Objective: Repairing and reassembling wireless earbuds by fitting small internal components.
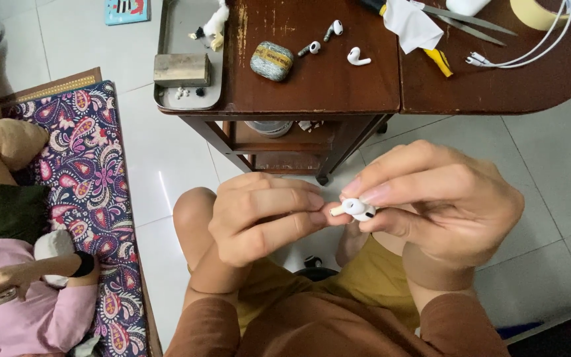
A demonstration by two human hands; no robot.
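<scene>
Both hands, left [259, 215] and right [431, 198], pinched one white earbud [358, 209]; a grey tray [166, 99] holding a wooden block [181, 69] overhung the worktop's [318, 79] left edge.

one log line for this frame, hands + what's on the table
left hand: pinching earbud stem | right hand: gripping white earbud | table: three loose earbuds, grey case, scissors, tape roll

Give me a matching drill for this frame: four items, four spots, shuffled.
Items:
1. white earbud
2. grey case
3. tape roll
4. wooden block

Spots:
A. metal tray
B. tabletop, far right corner
C. pinched between left hand and right hand
D. tabletop, left of three loose earbuds

Pairs: 1-C, 2-D, 3-B, 4-A
</scene>
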